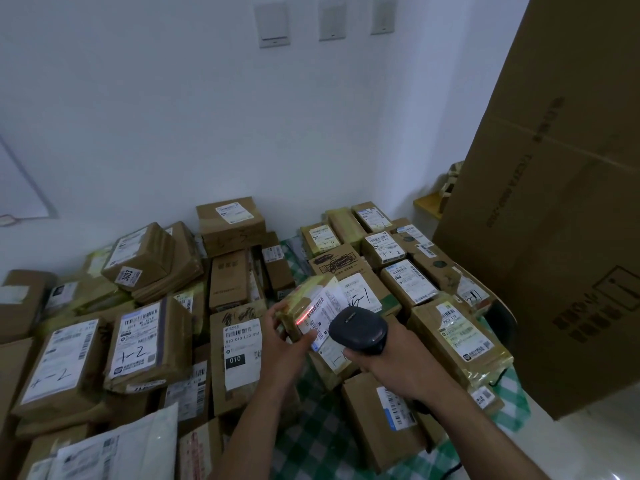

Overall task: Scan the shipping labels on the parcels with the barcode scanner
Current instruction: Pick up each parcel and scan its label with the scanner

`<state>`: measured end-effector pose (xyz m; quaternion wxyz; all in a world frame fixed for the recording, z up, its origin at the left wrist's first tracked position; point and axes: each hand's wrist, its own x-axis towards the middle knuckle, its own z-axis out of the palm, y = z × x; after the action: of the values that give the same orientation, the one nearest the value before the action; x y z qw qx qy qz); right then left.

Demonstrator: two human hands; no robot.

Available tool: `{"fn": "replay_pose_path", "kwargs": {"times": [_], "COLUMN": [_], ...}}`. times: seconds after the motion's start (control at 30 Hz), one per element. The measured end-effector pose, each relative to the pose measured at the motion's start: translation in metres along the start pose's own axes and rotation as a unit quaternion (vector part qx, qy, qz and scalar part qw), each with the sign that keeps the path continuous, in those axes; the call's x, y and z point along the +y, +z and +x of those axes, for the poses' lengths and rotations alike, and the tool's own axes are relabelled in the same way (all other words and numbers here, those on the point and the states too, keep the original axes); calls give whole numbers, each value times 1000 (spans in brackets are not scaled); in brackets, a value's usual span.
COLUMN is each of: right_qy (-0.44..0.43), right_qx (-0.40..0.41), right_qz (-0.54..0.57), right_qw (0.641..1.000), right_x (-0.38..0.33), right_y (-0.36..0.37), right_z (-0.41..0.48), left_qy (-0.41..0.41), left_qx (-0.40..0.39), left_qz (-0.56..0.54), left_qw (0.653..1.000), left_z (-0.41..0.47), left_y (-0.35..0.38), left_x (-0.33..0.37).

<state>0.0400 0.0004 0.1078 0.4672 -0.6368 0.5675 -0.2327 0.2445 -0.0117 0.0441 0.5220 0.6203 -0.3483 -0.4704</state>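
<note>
My left hand (282, 336) grips a small tape-wrapped parcel (304, 299) and holds it tilted above the pile. Its white shipping label (323, 315) faces the scanner, and a red scan line glows across the label's lower barcode. My right hand (394, 363) grips the handle of the black barcode scanner (358, 330), whose head sits just right of the label, almost touching it. Many brown labelled parcels (145, 341) lie all around on a table with a green checked cloth (311, 441).
A tall cardboard carton (561, 237) stands close on the right, leaning over the table edge. A white poly mailer (131, 445) lies at the front left. A white wall runs behind the pile. Parcels at the right (457, 337) lie in rows.
</note>
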Motion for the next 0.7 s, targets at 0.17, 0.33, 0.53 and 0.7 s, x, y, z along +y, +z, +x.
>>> {"fn": "replay_pose_path", "kwargs": {"times": [0.17, 0.33, 0.53, 0.7], "right_qy": [1, 0, 11, 34], "right_qx": [-7, -4, -3, -26], "right_qz": [-6, 23, 61, 70], "right_qw": [1000, 1000, 998, 997], "right_x": [3, 6, -7, -22], "right_y": [1, -6, -32, -36], "right_z": [5, 16, 62, 120], "left_qy": [0, -19, -45, -71], "left_qx": [-4, 14, 72, 113], "left_qz": [-1, -7, 60, 71], "left_qw": [1000, 1000, 995, 989], "left_z": [6, 15, 55, 96], "left_y": [-3, -4, 5, 24], "left_x": [-3, 0, 14, 20]}}
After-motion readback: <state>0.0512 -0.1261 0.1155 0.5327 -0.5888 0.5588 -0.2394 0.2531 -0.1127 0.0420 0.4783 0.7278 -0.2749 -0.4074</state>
